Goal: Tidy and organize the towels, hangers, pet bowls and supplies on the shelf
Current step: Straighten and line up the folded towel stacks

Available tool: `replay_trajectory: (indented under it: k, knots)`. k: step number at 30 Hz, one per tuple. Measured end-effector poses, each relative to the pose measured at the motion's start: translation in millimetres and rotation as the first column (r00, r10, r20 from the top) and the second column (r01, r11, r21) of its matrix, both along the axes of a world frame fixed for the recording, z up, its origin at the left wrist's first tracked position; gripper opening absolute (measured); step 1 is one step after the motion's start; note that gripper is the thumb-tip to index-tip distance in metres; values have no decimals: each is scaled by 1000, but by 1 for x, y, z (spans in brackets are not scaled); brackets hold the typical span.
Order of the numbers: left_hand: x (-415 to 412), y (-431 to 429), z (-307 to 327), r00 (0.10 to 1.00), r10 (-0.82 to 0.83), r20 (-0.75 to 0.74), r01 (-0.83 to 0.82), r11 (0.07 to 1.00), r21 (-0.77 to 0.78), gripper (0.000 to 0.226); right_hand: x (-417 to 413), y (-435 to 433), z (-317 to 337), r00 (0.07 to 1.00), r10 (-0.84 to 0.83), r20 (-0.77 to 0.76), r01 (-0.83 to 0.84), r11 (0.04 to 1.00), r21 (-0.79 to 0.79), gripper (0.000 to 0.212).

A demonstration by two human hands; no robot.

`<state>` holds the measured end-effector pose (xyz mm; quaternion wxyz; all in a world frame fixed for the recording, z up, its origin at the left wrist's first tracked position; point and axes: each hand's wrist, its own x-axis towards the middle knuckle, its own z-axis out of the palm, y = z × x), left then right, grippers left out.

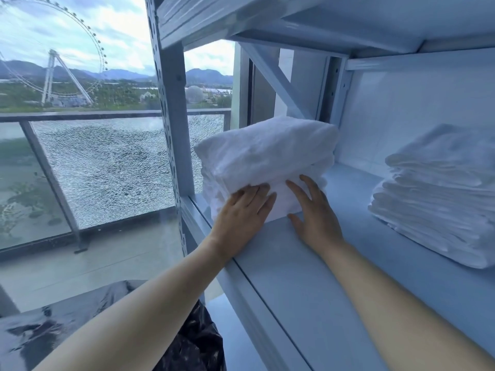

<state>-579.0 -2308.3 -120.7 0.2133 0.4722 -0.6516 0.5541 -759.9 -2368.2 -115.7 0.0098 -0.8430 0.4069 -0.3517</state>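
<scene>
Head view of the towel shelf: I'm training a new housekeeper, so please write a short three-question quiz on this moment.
1. True or false: the left hand and right hand both touch the left towel stack with straight fingers.
2. Where is the second towel stack? A) on the shelf above; B) on the same shelf board, to the right; C) on the floor.
3. Fill in: the number of towel stacks in view on this board is ___.

Key: 1 true; 2 B; 3 two.

Head view (wide-angle), looking forward, near shelf [308,263]
</scene>
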Motion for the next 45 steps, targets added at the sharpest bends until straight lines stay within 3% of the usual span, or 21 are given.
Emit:
replay_trajectory:
  k: [14,26,28,32,37,42,45]
  knots:
    - [3,19,8,993,-15,-115,22,998,60,42,0,2,4,997,-49,-59,48,999,-22,68]
    - [-14,42,13,994,48,-98,-30,983,181,56,1,12,6,997,56,54,-56,998,2,62]
    - [-17,44,15,993,56,-100,-37,982,187,55,0,13,5,998,55,41,-56,998,19,63]
    - [-22,37,16,991,81,-105,-53,968,247,29,-5,11,6,999,23,-27,-21,998,60,68]
    - [-24,33,18,980,129,-152,-76,946,315,36,-20,13,9,991,36,-127,-21,993,117,71]
    - [-47,35,19,973,-14,-232,82,954,288,42,-58,24,18,998,-13,-60,18,996,92,62]
    - [-82,31,32,922,-63,-381,202,919,338,50,-89,30,27,998,-50,-24,52,995,83,56]
